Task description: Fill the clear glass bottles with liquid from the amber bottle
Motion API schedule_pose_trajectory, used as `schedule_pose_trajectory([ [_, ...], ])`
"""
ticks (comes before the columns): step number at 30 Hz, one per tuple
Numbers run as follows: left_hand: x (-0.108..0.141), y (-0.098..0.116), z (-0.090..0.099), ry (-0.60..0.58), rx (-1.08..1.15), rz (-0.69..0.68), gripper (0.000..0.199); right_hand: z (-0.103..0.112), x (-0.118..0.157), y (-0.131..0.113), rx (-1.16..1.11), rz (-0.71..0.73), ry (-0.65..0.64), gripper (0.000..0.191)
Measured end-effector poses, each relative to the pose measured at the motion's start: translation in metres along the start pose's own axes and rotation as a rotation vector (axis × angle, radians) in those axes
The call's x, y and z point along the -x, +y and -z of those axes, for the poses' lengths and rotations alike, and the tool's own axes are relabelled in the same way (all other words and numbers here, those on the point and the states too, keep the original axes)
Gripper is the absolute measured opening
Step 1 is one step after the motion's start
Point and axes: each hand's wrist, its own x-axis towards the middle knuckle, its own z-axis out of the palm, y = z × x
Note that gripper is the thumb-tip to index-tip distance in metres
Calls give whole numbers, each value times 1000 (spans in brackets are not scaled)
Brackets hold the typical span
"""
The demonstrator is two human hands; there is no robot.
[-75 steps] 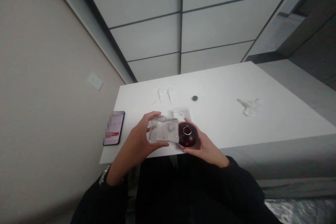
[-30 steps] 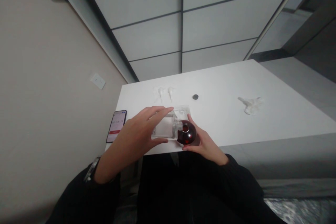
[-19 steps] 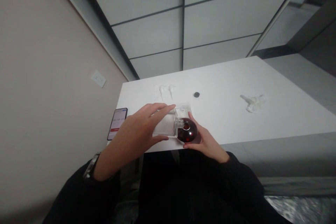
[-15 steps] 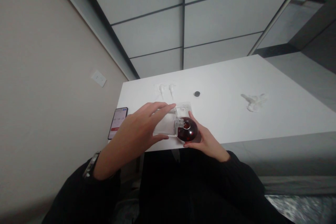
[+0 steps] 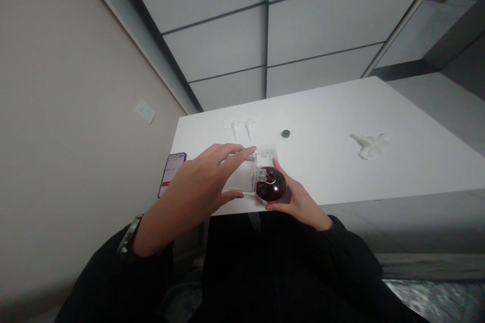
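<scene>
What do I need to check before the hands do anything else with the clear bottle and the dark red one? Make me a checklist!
1. Left hand holding the clear bottle: ok, fingers on one side, thumb on the other.
2. Right hand holding the dark red bottle: ok, it grips its side.
3. Clear bottle's neck at the dark red bottle's opening: ok, it points there.
4. Liquid running between them: cannot tell, too small to see.
5. Dark red bottle well away from the table's near edge: not ok, it looks close.
6. Small dark disc out of the way: ok, it lies beyond both hands.
</scene>
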Motion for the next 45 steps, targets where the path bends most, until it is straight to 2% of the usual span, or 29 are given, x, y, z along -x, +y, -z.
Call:
schedule_pose_trajectory([
  [4,-1,1,2,-6,-19,-3,80,1,0,2,15,15,-1,118],
  [11,-4,1,6,-17,-48,-17,72,2,1,4,49,12,1,119],
  [28,-8,8,16,-29,-157,-42,82,3,0,8,72,56,4,118],
  [45,-10,9,20,-63,-172,-71,69,3,0,7,60,48,-1,116],
])
